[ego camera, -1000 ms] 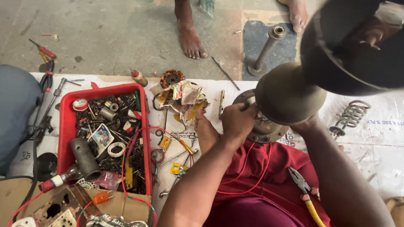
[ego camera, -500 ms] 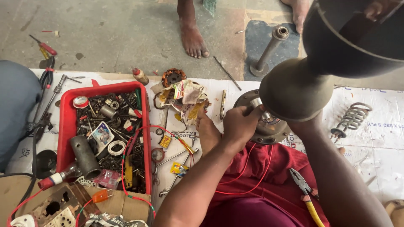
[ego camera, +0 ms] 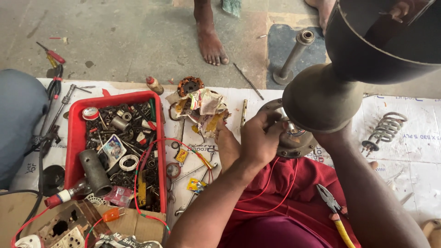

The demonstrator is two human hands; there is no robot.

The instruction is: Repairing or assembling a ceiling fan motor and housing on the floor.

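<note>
since earlier: left hand (ego camera: 257, 140) has curled tighter over the round motor plate (ego camera: 294, 142); the big dark fan housing (ego camera: 321, 96) has swung a little toward the right.
near, lap: pliers with yellow grips (ego camera: 333, 209) lie on the red cloth (ego camera: 294, 183) at near right; thin red wires (ego camera: 257, 197) loop across it up to the plate.
left hand: fingers closed narrowly, pinching a small part at the plate's hub; exactly what it pinches is too small to tell.
right hand: hidden behind the fan housing, only the forearm shows; cannot tell if it grips or rests.
doing it well: in my judgement, steady the plate from below, keep the wires slack and out of the pinch, and turn small.
in the way: the housing hangs between the camera and the plate, blocking most of the hub.
left: red tray (ego camera: 71, 138) full of screws, rings and a grey tube.
middle: crumpled wrappers (ego camera: 202, 108) by a copper-wound stator (ego camera: 189, 85).
right: coiled heating element (ego camera: 383, 131).
far: metal post on a flange (ego camera: 291, 57); another person's bare foot (ego camera: 209, 39) on the concrete.
</note>
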